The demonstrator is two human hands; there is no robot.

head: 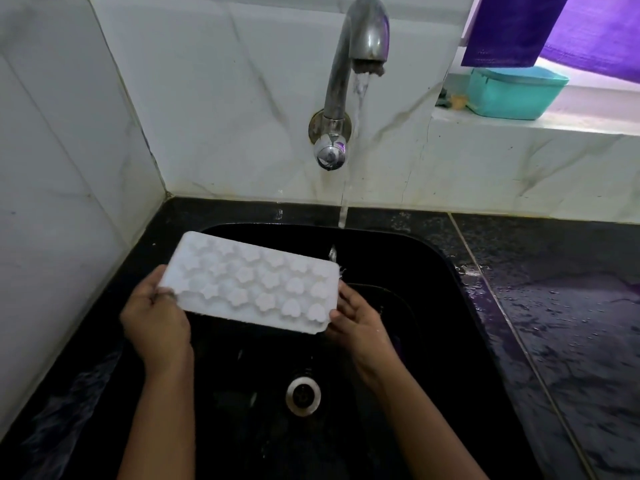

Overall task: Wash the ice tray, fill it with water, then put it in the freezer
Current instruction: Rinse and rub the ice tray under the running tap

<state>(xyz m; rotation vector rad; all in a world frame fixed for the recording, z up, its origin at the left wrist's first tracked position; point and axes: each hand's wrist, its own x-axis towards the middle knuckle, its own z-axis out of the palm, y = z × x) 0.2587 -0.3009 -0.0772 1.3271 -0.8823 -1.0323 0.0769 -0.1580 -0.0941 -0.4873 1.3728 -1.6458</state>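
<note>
Left hand: clamped on the tray's left short end, thumb on top, fingers underneath.
Right hand: grips the tray's right short end, fingers curled up against the edge.
Tray: white, with paw-shaped cells, held in the air over the sink's left half and tilted, its far left corner highest. I cannot tell whether the cells or their undersides face up.
Tap: on the wall behind the sink and running.
Stream: falls at the sink's back and strikes just at the tray's far right corner.
Sink: black and deep, with the drain in its floor. A dark, dish-like shape lies in it beneath the right hand, too dark to name.
Done so far: by my reading, rinsing is under way, with water only meeting one corner.
Left to do: wet and rub the remaining cells, level the tray and fill it, shut off the tap, then carry it to a freezer, which is not in view.
Edges: the tray's left end hangs over the sink's left rim, near the side wall. Its far edge lies close to the sink's back rim.
Open room: free space lies toward the sink's right and middle, so sliding the tray rightward under the stream looks unobstructed.
Counter: right of the sink, wet and dark.
Tub: teal, on a ledge above the sink's right, well apart from the tray.
</note>
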